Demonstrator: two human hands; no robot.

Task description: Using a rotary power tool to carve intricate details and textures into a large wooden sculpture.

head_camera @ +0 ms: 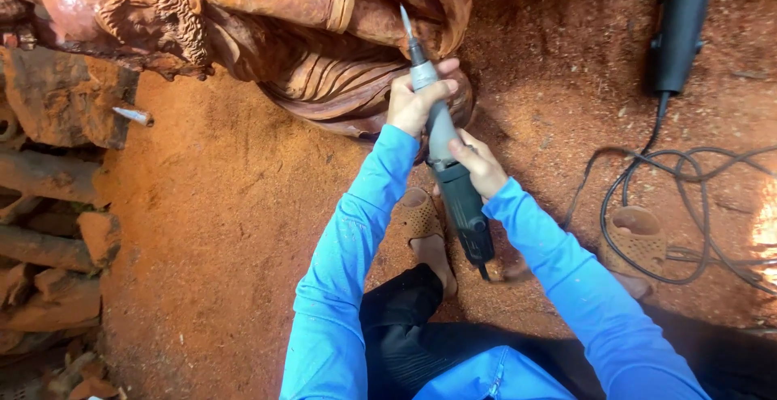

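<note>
My left hand (415, 97) grips the grey neck of a long die grinder (443, 153) just below its pointed bit. My right hand (479, 165) wraps the tool's dark body lower down. The bit's tip reaches up against the folds of a reddish carved wooden statue (324, 52) lying on the ground. Both arms wear bright blue sleeves. The statue's carved bearded head (129, 8) is at the top left.
A second black power tool (681, 28) lies top right, its black cable (647, 206) looping over the red sawdust floor. My sandalled feet (425, 222) rest below the hands. Rough wood offcuts (57, 230) pile along the left edge.
</note>
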